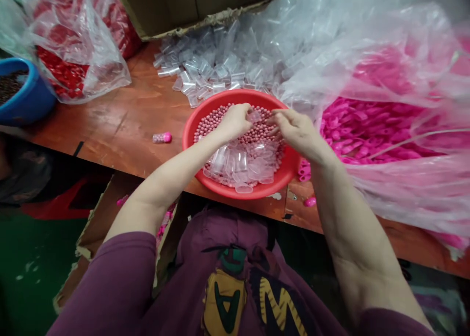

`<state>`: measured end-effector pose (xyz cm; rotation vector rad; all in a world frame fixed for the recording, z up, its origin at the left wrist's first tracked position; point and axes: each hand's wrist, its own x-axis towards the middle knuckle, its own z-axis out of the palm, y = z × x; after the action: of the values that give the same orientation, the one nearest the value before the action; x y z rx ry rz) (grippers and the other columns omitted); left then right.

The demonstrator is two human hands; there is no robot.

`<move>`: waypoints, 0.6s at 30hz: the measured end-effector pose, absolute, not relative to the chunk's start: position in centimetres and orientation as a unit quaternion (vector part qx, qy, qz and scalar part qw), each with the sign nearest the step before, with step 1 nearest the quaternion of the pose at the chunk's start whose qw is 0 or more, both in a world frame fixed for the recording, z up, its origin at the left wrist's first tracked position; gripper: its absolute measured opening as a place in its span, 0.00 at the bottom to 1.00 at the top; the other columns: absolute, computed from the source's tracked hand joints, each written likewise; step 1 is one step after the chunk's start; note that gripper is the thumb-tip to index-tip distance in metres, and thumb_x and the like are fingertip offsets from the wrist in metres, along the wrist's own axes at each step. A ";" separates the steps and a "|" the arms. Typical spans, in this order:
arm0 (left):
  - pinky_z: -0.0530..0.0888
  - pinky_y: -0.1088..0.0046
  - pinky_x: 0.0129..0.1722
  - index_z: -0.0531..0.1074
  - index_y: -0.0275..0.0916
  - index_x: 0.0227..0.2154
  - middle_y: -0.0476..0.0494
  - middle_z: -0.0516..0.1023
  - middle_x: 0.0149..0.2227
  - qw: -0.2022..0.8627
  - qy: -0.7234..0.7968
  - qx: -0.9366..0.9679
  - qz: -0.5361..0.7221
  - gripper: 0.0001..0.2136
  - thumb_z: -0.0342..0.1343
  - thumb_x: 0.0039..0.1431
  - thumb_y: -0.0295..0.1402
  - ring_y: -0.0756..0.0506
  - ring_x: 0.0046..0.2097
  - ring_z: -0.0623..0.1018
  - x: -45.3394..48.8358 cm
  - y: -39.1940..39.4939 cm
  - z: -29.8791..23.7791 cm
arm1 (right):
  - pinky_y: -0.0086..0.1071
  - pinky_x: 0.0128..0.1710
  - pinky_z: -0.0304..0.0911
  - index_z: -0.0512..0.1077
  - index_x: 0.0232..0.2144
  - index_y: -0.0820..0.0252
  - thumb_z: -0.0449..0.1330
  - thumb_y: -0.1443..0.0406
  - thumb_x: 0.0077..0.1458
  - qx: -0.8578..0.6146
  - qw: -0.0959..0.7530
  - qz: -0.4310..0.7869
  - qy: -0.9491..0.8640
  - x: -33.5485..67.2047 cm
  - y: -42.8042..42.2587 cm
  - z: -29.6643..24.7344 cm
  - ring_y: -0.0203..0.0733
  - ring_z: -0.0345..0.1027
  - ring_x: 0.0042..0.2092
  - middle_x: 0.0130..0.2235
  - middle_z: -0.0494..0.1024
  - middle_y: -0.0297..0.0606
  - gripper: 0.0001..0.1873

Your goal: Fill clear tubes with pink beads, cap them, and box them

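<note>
A red plastic basin (242, 193) sits near the front edge of the bench, holding many small pink beads (215, 123). On the beads at its near side lies a heap of clear plastic tubes (240, 162). My left hand (237, 120) is over the basin, closed on one clear tube (254, 116) held low above the beads. My right hand (295, 130) reaches over the basin's right side, its fingers slightly apart and pointing at that tube. Its fingertips are blurred, with nothing visible in them.
Clear tubes (220, 71) are piled behind the basin, below a cardboard box (198, 8). A bag of pink plastic parts (367, 130) lies right; a bag of red parts (66, 71) and a blue tub (31, 98) stand left. One filled, pink-capped tube (161, 138) lies left of the basin.
</note>
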<state>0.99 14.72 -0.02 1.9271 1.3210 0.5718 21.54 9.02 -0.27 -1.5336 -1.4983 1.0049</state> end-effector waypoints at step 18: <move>0.73 0.68 0.49 0.71 0.40 0.34 0.54 0.73 0.32 0.474 0.553 0.647 0.225 0.19 0.70 0.45 0.13 0.47 0.39 0.74 6.1 14.9 -3.0 | 0.62 0.62 0.74 0.86 0.53 0.61 0.57 0.66 0.66 -0.735 0.227 0.057 -0.637 30.8 3.5 -10.3 0.65 0.78 0.56 0.54 0.85 0.57 0.21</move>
<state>6.14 14.88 -3.02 1.5819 1.3534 0.5510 30.84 3.46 -10.29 -2.0251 -1.7553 0.1578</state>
